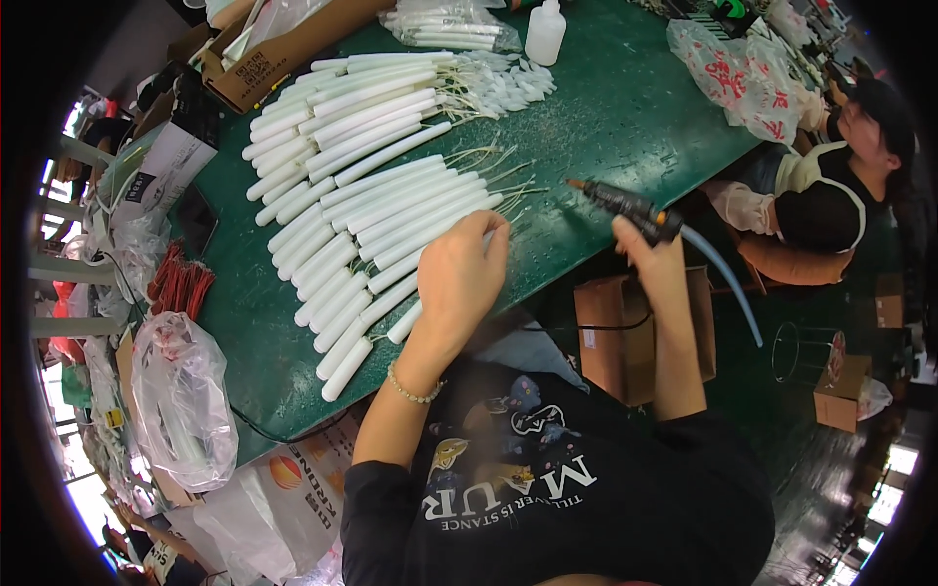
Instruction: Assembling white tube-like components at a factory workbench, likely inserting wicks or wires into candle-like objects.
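My left hand (pixel 459 278) rests on a white tube (pixel 408 319) at the near end of a long row of white tubes (pixel 362 205) with thin wires at their ends, laid side by side on the green table (pixel 606 117). My right hand (pixel 653 256) grips a black glue gun (pixel 625 207) with an orange tip pointing left toward the wire ends; a pale blue hose (pixel 728 283) trails from it. A beaded bracelet sits on my left wrist.
A white squeeze bottle (pixel 545 34) and a bag of tubes (pixel 445 27) stand at the table's far edge. Cardboard boxes (pixel 283 49) lie at the far left, plastic bags (pixel 181 400) at the near left. Another person (pixel 831 186) sits at the right. A brown box (pixel 616 342) stands on the floor.
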